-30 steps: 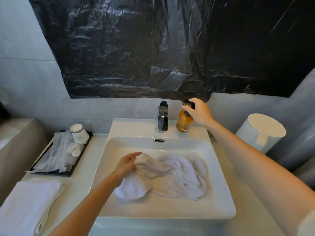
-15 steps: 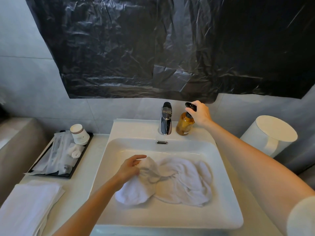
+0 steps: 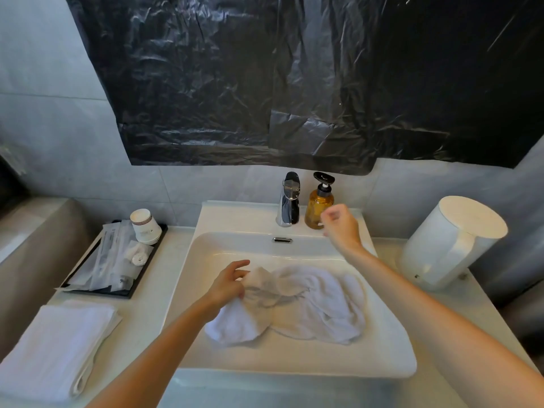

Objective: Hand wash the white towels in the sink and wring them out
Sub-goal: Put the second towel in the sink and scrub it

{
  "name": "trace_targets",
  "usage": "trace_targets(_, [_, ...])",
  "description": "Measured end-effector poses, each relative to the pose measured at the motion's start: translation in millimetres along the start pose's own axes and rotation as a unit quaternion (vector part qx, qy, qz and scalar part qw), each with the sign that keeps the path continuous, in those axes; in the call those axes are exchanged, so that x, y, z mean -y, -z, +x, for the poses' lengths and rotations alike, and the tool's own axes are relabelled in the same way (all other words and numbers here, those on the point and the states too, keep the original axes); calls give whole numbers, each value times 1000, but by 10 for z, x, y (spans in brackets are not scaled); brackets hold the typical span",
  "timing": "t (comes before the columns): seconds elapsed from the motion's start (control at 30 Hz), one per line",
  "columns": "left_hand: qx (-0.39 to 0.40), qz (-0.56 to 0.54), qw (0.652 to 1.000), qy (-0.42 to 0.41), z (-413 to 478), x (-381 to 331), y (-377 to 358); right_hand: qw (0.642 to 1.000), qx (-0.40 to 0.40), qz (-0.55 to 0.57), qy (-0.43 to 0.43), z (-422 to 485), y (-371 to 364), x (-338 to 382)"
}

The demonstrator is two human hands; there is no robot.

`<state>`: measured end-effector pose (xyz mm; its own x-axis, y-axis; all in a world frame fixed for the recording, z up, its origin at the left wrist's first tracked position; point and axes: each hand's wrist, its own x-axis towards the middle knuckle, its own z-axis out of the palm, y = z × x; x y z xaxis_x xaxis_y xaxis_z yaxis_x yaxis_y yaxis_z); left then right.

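Note:
A crumpled white towel (image 3: 312, 301) lies in the basin of the white sink (image 3: 294, 368). My left hand (image 3: 231, 282) grips the towel's left end, fingers curled into the cloth with the index finger raised. Above the back right of the basin hovers my right hand (image 3: 338, 228), motion-blurred and loosely curled with nothing in it, just in front of the amber soap pump bottle (image 3: 319, 201). The chrome tap (image 3: 290, 200) stands left of the bottle. No water is running.
A folded white towel (image 3: 53, 348) lies on the counter at the left. Behind it a black tray (image 3: 97, 291) holds wrapped toiletries and stacked paper cups (image 3: 144, 225). A white lidded container (image 3: 450, 242) stands at the right. Black plastic sheeting (image 3: 294, 78) covers the wall.
My right hand has left the soap bottle's pump and dropped down toward the basin. My left hand stays on the towel's left end.

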<state>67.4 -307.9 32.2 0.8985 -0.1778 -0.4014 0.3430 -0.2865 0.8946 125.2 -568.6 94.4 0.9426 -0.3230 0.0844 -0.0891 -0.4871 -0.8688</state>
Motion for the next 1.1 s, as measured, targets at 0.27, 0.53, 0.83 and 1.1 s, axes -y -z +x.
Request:
trace_targets(0.27, [43,34,997,-49,-175,-53,-30,966,259,-1,2,-943,-442,-256])
trace_targets(0.53, [60,-25,993,-102,-247,-527,103,952,279,-106,75,-903,-580,-144])
trace_targets(0.83, [-8,222,951,-216,137,-179,116,980,111,13,164,-625,-463,21])
trace_targets(1.1, [-63,-46,963,-259,517,-11,-79,988,19,80,134,-610,-951,-173])
